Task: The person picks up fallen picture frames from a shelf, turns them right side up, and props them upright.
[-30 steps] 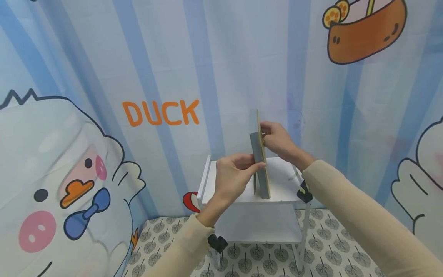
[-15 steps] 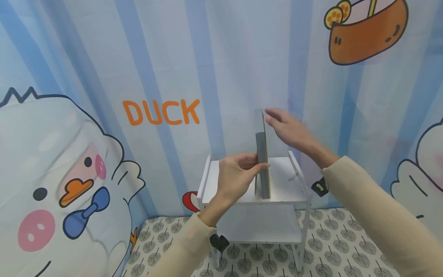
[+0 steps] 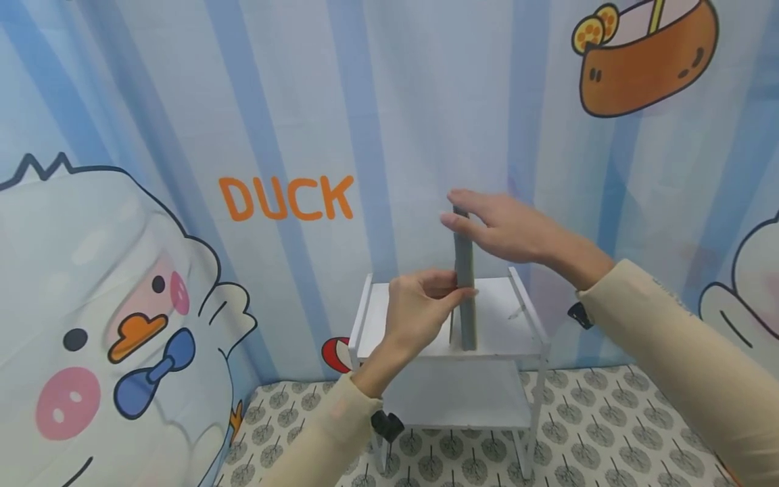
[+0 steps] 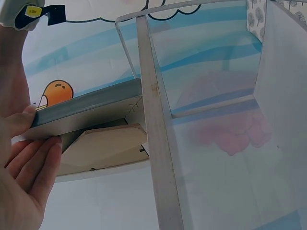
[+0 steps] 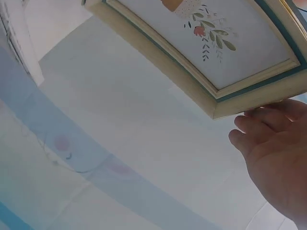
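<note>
1. Steadying the picture frame (image 3: 464, 264) appears to be the step in hand. The frame stands on end upon the white table (image 3: 499, 331), close to its front edge, narrow side toward the head camera and nearly upright.

2. The left grip (image 3: 416, 308) pinches the near side of the frame, thumb against one face of the moulding and fingers against the other, somewhat below mid-height.

3. The right grip (image 3: 508, 226) lies at the top end with its fingers extended, not clenched. In the right wrist view the fingertips reach the frame's outer border; whether they bear any weight cannot be told.

4. The floral print (image 5: 218, 43) faces the right-hand side. The beige backing panel (image 4: 108, 148), seen in the left wrist view, stands out at an angle from the rear and is probably a fold-out support.

5. For good execution, the lower pinch should carry the control while the upper fingers correct any lean lightly; a hard push at the top could tip so narrow a base.

6. The left fingers are best placed clear of the angled panel, lest they trap it or fold it.

7. Release is better made gradually, one side first, once the base and support both bear evenly on the surface.
</note>
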Demonstrator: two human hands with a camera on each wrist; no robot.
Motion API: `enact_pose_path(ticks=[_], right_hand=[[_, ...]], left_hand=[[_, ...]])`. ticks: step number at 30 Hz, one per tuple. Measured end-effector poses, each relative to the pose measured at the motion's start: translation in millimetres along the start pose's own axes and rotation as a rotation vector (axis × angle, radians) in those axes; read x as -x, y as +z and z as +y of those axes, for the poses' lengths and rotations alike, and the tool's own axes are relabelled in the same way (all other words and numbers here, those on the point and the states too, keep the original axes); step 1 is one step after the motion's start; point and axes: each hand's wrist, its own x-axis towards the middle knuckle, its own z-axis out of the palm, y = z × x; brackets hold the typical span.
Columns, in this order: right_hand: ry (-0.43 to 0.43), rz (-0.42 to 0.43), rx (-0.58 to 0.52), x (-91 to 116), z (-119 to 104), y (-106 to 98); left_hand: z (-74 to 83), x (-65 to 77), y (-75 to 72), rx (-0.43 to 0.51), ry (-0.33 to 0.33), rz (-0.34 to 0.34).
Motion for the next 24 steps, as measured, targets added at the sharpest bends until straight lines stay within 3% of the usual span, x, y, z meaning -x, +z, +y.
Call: enact_pose_path(ticks=[8, 19, 24], right_hand=[[-0.012, -0.057, 0.13, -2, -5, -1], [0.001, -0.057, 0.151, -2, -6, -1], [0.006, -0.064, 0.157, -2, -6, -1]], left_hand=[[-0.6, -1.2, 1.3, -0.032, 0.029, -0.017], [0.2, -2.5, -4.6, -0.099, 0.032, -0.069], [-4.7, -1.6, -13.1, -0.122, -0.001, -0.092]])
